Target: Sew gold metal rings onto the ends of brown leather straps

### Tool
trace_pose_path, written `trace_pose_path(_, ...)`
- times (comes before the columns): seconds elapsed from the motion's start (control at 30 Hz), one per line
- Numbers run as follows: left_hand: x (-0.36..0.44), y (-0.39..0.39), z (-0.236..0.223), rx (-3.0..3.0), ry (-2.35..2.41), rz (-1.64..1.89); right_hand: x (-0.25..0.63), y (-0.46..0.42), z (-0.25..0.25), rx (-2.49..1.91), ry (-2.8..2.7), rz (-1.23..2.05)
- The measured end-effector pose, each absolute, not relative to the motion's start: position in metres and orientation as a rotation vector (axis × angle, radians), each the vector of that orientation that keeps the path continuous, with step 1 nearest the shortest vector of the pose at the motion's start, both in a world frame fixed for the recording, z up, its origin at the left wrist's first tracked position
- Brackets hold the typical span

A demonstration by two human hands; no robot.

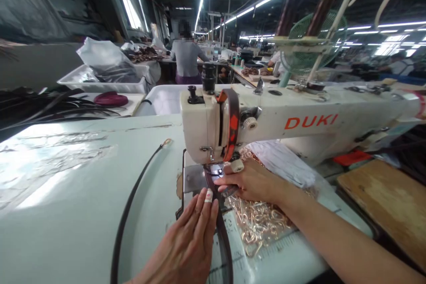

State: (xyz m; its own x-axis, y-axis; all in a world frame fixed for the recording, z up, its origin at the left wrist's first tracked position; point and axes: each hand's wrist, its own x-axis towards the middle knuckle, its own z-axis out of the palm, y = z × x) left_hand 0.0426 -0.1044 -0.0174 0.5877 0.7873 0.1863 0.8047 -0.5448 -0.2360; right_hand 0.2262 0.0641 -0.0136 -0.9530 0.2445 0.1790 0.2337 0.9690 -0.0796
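A white DUKI sewing machine (299, 120) stands on a pale green table (73, 195). A narrow dark leather strap (225, 244) runs from the table's front up under the needle area. My left hand (189, 239) lies flat beside the strap, fingers stretched out and pressing on it, one fingertip taped. My right hand (249, 181) rests just right of the presser foot, fingers pressed down on the strap end, a thumb wrapped in tape. Another thin dark strap (131, 199) with a metal clasp curves across the table to the left.
A heap of rose-gold metal hooks (262, 222) in clear plastic lies under my right forearm. A wooden board (389, 204) sits at right. White bins (100, 82) and dark straps (40, 106) are at back left. A person (187, 55) stands farther back. A green fan (309, 49) stands behind the machine.
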Motion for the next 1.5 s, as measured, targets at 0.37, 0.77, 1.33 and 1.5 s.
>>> trace_pose_path(0.37,0.046,-0.105,-0.018,-2.55,-1.383,-0.018,0.225,0.062,-0.011,-0.382,-2.931,0.1)
trace_pose_path(0.77,0.045,-0.101,-0.045,-2.337,-1.322,-0.039,0.225,0.061,-0.009,-0.408,-2.954,0.106)
trace_pose_path(1.33,0.037,-0.095,-0.048,-2.287,-1.146,-0.043,0.225,0.061,-0.009,-0.387,-2.946,0.09)
trace_pose_path(1.5,0.036,-0.096,-0.049,-2.33,-1.178,-0.111,0.226,0.062,-0.01,-0.385,-2.944,0.102)
